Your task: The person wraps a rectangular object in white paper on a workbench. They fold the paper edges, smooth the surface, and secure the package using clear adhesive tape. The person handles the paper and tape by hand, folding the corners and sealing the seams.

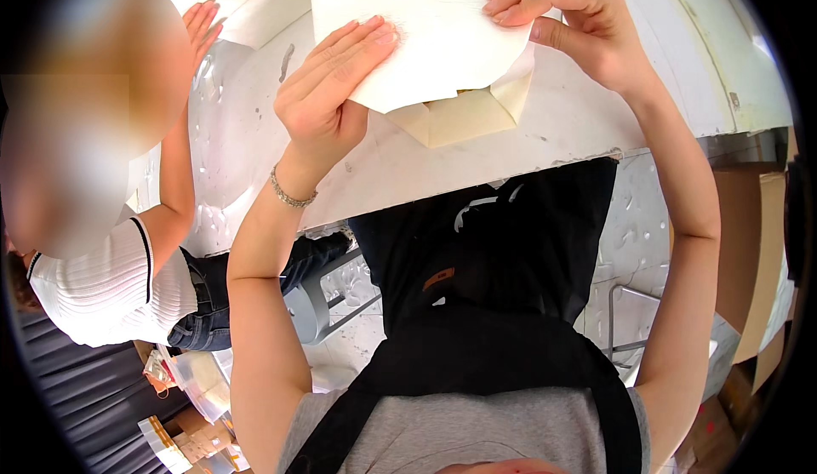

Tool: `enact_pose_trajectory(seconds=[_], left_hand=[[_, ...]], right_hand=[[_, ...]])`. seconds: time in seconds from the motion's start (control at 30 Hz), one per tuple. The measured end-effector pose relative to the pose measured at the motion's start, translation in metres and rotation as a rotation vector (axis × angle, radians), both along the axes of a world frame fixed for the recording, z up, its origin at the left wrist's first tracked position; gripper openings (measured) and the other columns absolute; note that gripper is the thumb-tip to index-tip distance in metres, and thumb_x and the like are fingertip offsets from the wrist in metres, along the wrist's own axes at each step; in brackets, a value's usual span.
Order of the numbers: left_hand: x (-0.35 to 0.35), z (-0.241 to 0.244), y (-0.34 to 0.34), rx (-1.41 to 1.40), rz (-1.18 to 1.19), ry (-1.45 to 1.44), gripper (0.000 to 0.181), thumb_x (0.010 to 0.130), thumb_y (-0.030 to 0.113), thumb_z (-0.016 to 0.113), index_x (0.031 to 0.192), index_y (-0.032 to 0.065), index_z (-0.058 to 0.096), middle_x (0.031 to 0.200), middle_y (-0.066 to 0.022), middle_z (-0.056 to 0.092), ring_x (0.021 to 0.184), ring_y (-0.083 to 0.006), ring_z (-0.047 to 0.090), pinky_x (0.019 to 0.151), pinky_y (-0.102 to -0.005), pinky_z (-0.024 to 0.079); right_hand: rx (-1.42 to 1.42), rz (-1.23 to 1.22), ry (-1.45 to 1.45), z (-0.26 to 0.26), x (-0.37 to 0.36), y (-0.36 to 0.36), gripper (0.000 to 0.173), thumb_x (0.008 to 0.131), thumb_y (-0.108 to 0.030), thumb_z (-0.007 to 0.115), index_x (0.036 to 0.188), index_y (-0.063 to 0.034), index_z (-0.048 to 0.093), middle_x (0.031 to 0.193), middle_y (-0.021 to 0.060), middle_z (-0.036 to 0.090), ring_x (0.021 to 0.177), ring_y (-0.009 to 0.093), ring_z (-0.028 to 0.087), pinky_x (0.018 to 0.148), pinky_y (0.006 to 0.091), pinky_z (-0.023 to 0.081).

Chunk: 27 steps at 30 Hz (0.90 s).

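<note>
A cream-white sheet (427, 33), which could be paper or thin leather, lies at the far side of the picture before me. Beneath its near edge shows a folded cream piece (472, 116) with angled flaps, and a thin yellow-brown strip (469, 92) peeks out between the two. My left hand (335, 81) lays its fingers flat on the sheet's left part, its thumb low at the edge and partly hidden. At the right edge my right hand (574, 21) holds the sheet, fingertips on top and thumb against the side.
Both pieces rest over a marked white table (268, 123), whose near edge runs above my lap. At left sits another person (115, 289), one hand (201, 30) by other cream sheets (262, 14). Cardboard boxes (740, 231) stand right; a grey stool (309, 311) is below.
</note>
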<state>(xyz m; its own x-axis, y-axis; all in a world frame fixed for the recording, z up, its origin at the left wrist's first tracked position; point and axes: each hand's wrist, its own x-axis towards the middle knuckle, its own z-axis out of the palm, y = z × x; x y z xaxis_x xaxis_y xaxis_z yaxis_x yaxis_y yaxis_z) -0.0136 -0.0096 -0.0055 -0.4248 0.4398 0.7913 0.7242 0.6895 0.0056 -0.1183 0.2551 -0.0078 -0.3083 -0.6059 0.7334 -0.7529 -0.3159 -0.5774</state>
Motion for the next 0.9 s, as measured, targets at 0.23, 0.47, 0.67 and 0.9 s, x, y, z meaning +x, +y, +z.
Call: enact_pose_trajectory(seconds=[0.23, 0.47, 0.67, 0.9], left_hand=[[-0.002, -0.005, -0.007, -0.281, -0.051, 0.201, 0.029, 0.075, 0.01, 0.072, 0.103, 0.0154, 0.076, 0.108, -0.0135, 0.07, 0.101, -0.0304, 0.069, 0.088, -0.0409, 0.057], [-0.002, -0.004, -0.009, -0.336, -0.08, 0.181, 0.029, 0.082, 0.035, 0.071, 0.104, 0.0166, 0.076, 0.108, -0.0142, 0.07, 0.099, -0.0298, 0.069, 0.085, -0.0404, 0.057], [-0.004, -0.011, -0.007, -0.109, -0.109, 0.16, 0.043, 0.094, 0.046, 0.058, 0.105, 0.0064, 0.073, 0.101, -0.0133, 0.072, 0.093, -0.029, 0.071, 0.083, -0.0378, 0.057], [-0.015, -0.014, -0.003, -0.086, -0.088, 0.223, 0.035, 0.086, 0.03, 0.071, 0.105, 0.0004, 0.07, 0.095, -0.0108, 0.074, 0.088, -0.0285, 0.072, 0.079, -0.0363, 0.058]], right_hand=[[-0.145, -0.205, 0.433, -0.011, 0.016, -0.001, 0.011, 0.072, 0.005, 0.067, 0.079, -0.0027, 0.072, 0.092, 0.0116, 0.071, 0.084, 0.027, 0.066, 0.08, 0.0399, 0.054], [-0.273, -0.305, 0.819, -0.014, 0.007, -0.006, 0.005, 0.071, 0.003, 0.071, 0.075, 0.0007, 0.07, 0.091, 0.0142, 0.069, 0.08, 0.028, 0.065, 0.072, 0.0352, 0.057], [-0.652, -0.249, 1.029, -0.025, -0.018, -0.035, 0.009, 0.07, 0.005, 0.073, 0.073, 0.0018, 0.065, 0.093, 0.018, 0.067, 0.078, 0.027, 0.064, 0.067, 0.0326, 0.055], [-0.367, -0.287, 0.906, -0.03, -0.009, -0.023, 0.015, 0.069, 0.011, 0.068, 0.07, 0.001, 0.058, 0.095, 0.0194, 0.061, 0.073, 0.025, 0.057, 0.062, 0.0335, 0.052]])
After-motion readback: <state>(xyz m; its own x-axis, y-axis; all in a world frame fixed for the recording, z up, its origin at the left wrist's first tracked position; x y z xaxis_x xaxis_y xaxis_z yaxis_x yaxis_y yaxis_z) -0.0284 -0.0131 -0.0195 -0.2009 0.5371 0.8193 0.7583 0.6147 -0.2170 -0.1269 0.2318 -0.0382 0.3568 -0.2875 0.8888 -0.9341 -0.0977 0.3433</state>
